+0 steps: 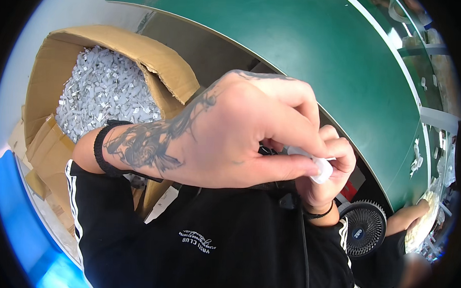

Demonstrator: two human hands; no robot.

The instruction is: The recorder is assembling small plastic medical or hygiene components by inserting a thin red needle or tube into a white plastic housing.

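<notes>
Both my hands meet in front of my chest, over a small white translucent plastic piece (322, 170) with a rounded end. My left hand (256, 129) reaches across from the left and pinches the piece between thumb and forefinger. Behind it, my right hand (335, 160) has curled fingers and grips the same piece from the other side. My left hand partly covers the piece and some of the right hand's fingers. The exact kind of part cannot be made out.
A large cardboard box (165, 60) on the left holds a heap of small white plastic parts (108, 91). A green table (355, 62) curves ahead, with a white scrap (417, 158) on it. A black fan (363, 229) stands at right, beside another person's hand (413, 215) on a pale bundle (425, 222).
</notes>
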